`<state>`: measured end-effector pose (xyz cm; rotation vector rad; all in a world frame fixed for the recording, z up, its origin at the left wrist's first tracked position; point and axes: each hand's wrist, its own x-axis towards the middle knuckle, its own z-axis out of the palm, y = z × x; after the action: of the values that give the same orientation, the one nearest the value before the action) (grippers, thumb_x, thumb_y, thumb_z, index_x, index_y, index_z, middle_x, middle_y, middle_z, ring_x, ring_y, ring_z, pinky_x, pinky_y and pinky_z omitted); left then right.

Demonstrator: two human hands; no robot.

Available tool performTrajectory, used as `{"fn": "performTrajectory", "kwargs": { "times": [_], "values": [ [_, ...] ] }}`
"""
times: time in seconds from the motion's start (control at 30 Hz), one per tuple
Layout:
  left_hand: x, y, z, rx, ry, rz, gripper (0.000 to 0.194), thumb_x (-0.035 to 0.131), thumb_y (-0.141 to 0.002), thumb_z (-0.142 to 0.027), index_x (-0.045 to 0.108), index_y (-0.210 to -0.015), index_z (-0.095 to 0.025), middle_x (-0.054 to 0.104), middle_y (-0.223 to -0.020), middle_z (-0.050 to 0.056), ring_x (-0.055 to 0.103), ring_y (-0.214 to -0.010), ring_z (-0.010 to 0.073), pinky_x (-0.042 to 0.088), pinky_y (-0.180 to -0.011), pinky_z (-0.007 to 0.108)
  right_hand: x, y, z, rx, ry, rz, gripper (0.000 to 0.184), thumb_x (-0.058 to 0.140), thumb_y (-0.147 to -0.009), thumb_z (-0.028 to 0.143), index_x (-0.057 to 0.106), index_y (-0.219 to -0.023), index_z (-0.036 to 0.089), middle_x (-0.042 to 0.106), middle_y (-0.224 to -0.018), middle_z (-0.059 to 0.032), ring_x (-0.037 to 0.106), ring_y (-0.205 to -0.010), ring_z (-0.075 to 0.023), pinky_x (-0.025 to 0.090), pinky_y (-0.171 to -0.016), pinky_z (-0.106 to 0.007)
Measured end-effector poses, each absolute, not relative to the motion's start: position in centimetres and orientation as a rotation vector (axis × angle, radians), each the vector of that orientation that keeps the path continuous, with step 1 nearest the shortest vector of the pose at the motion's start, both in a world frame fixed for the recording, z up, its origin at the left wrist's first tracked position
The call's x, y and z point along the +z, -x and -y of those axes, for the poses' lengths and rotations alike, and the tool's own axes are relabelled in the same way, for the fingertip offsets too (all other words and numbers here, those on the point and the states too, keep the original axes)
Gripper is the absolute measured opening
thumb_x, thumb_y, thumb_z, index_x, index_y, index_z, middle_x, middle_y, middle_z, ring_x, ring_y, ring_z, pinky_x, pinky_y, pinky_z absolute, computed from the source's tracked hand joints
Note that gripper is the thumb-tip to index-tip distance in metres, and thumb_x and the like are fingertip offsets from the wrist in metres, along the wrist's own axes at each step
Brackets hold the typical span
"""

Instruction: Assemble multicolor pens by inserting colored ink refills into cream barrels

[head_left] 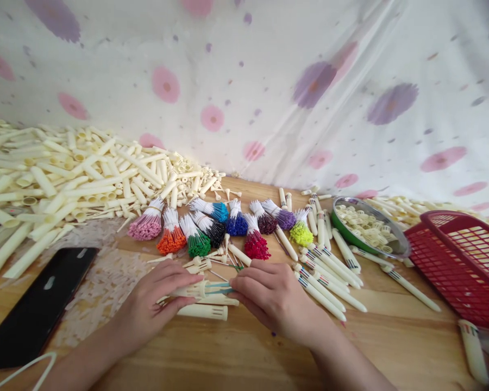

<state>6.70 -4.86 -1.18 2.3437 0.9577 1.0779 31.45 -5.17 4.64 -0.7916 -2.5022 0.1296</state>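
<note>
My left hand [152, 304] is closed round a cream pen barrel [191, 289] held sideways just above the wooden table [236, 353]. My right hand [269, 296] pinches thin coloured refills [220, 288] at the barrel's open end. Two more cream barrels [204, 311] lie under my hands. Just beyond them stand bundles of refills with coloured tips: pink [146, 222], orange [171, 236], green [195, 239], blue [236, 220], red [256, 241], purple [283, 216] and yellow-green [301, 231].
A big heap of cream barrels [57, 174] fills the left. Finished pens [330, 271] lie at right beside a green metal bowl [369, 228] of small parts and a red plastic basket [460, 266]. A black phone [36, 304] lies at left. A flowered cloth [269, 81] hangs behind.
</note>
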Motion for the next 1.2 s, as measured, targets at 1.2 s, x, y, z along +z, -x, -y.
{"fn": "performTrajectory", "kwargs": {
  "times": [1.2],
  "values": [
    [-0.6,-6.8,4.8,1.069,-2.267,-0.914,0.024,0.063,-0.084,-0.021,0.068,-0.106,-0.026,0.07,-0.09,0.003,0.064,-0.087,0.0183,0.052,-0.079,0.029,5.1,-31.1,6.2,-0.142,0.678,2.571,0.026,0.041,-0.094,0.014,0.06,-0.076,0.013,0.058,-0.064,-0.0018,0.04,-0.057,-0.0136,0.027,-0.049,-0.028]
  ]
}}
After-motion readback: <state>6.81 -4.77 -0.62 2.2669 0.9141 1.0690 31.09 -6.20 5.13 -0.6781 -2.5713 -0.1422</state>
